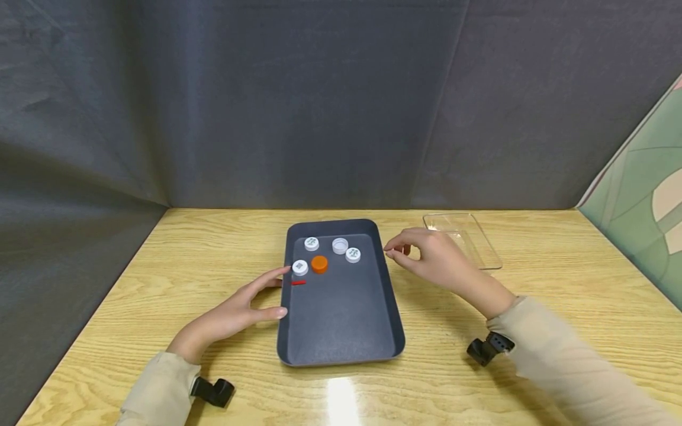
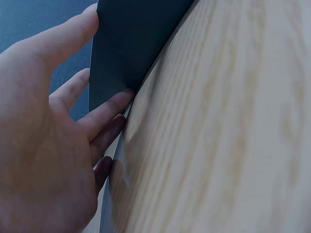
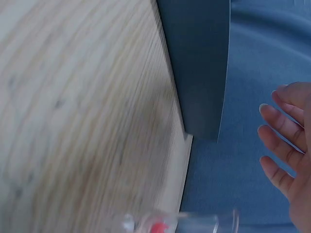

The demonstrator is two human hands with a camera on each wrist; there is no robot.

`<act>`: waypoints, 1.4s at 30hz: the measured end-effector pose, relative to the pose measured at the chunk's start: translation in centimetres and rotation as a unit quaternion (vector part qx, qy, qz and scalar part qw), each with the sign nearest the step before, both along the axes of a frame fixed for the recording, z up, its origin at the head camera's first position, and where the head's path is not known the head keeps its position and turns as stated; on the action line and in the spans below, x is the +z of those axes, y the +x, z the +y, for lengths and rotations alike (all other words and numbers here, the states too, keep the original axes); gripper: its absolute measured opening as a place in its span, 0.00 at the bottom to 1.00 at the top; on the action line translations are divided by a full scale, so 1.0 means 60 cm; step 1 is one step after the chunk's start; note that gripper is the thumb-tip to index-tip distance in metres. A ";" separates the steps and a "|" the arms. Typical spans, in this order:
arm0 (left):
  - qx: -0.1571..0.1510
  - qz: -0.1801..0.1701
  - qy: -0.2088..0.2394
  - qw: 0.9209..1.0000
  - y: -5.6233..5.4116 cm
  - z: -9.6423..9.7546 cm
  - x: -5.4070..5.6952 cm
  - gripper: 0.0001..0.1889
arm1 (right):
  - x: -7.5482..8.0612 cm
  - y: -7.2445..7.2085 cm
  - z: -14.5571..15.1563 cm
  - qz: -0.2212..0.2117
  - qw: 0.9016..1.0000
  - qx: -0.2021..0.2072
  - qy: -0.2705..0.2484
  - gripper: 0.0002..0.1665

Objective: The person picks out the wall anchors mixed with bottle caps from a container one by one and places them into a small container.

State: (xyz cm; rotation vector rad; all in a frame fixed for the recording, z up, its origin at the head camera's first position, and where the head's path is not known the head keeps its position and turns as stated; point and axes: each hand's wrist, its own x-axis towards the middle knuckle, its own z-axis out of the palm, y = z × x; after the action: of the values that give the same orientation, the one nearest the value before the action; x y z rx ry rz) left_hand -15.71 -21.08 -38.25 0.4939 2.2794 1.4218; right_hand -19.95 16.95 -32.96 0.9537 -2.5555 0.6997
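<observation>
A dark grey tray (image 1: 341,325) lies on the wooden table. Toward its far end sit an orange cap (image 1: 319,264) and several white caps (image 1: 353,255), most with dark prints on top. One white cap (image 1: 340,246) is hollow side up. A short red stick (image 1: 298,283) lies by the left wall. My left hand (image 1: 234,310) touches that side of the tray, thumb and fingers extended; the left wrist view shows fingertips against the outer wall (image 2: 131,43). Just off the right rim hovers my right hand (image 1: 434,254), its relaxed, bent fingers (image 3: 277,121) holding nothing.
Behind my right hand stands a clear plastic container (image 1: 487,245), partly covered by the hand. Something red (image 3: 158,227) shows in it in the right wrist view. A dark curtain (image 1: 298,118) rises along the table's back edge; a green patterned panel (image 1: 639,189) is at right.
</observation>
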 end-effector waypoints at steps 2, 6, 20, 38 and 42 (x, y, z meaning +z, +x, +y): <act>0.002 0.001 -0.002 1.000 0.000 0.000 0.000 0.41 | 0.000 0.002 -0.009 -0.006 1.000 0.007 -0.003 0.04; 0.004 0.004 -0.008 1.000 -0.001 -0.001 0.000 0.41 | 0.000 0.003 -0.029 -0.027 0.999 0.026 -0.010 0.05; 0.013 -0.007 -0.009 1.000 -0.003 0.001 -0.004 0.41 | -0.015 -0.014 -0.087 -0.068 0.996 0.059 0.002 0.05; 0.001 0.011 -0.006 1.000 -0.001 0.000 -0.001 0.40 | -0.032 -0.044 -0.138 -0.184 0.970 0.160 0.005 0.06; -0.003 0.011 -0.005 1.000 -0.002 0.000 -0.002 0.40 | -0.034 -0.047 -0.151 -0.219 0.960 0.173 0.011 0.07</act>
State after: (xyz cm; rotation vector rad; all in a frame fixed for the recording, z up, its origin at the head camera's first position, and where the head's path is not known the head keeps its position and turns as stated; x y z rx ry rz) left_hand -15.83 -21.07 -38.36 0.5146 2.2985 1.4080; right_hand -22.78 7.88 -35.02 1.4102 -2.7959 1.0885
